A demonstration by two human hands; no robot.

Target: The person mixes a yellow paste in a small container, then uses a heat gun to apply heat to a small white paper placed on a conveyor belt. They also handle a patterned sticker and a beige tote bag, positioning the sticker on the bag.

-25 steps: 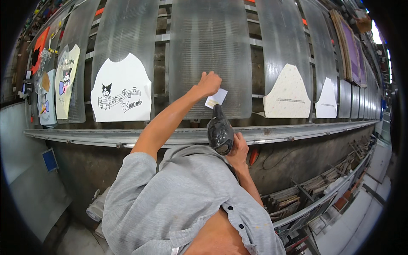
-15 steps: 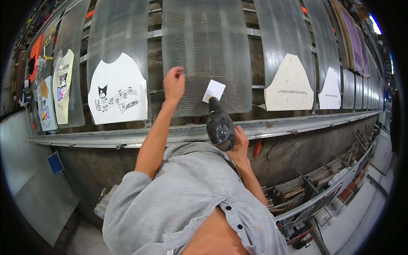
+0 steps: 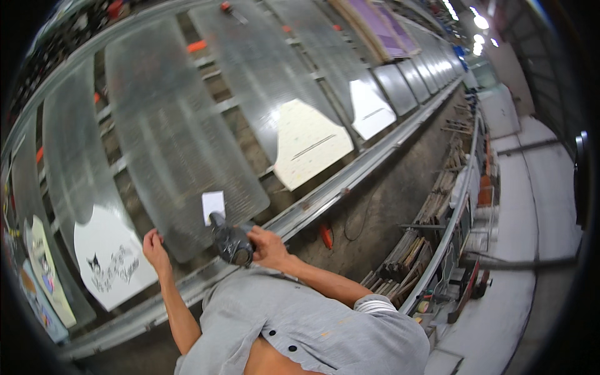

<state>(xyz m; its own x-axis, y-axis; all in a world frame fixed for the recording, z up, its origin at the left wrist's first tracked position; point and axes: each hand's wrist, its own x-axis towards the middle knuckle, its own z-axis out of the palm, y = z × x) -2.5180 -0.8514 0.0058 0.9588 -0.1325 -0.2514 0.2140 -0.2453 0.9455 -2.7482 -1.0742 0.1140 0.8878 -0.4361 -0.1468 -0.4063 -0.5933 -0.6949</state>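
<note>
My right hand (image 3: 267, 248) is wrapped round the handle of a black hot-air gun (image 3: 231, 242), which hides some of the fingers. Its nozzle points at a small white paper (image 3: 214, 203) with a yellowish patch near its lower edge, lying on a grey printing board (image 3: 169, 144). To the left, my left hand (image 3: 155, 249) hovers by that board's edge with the fingers curled together. Nothing shows in them. Nearest to it lies a white fabric piece (image 3: 106, 244) with a black cartoon and music print.
Two more cut fabric pieces, one cream (image 3: 309, 140) and one white (image 3: 369, 109), lie on boards to the right. A metal rail (image 3: 331, 203) runs along the front. Purple-meshed screen frames (image 3: 381, 28) lie farther off. Stacked wooden strips (image 3: 406, 256) fill a rack at right.
The view has swung to the right, so the boards appear slanted and more of the right-hand aisle shows. My right hand keeps the hot-air gun pointed at the paper; my left hand has come lower.
</note>
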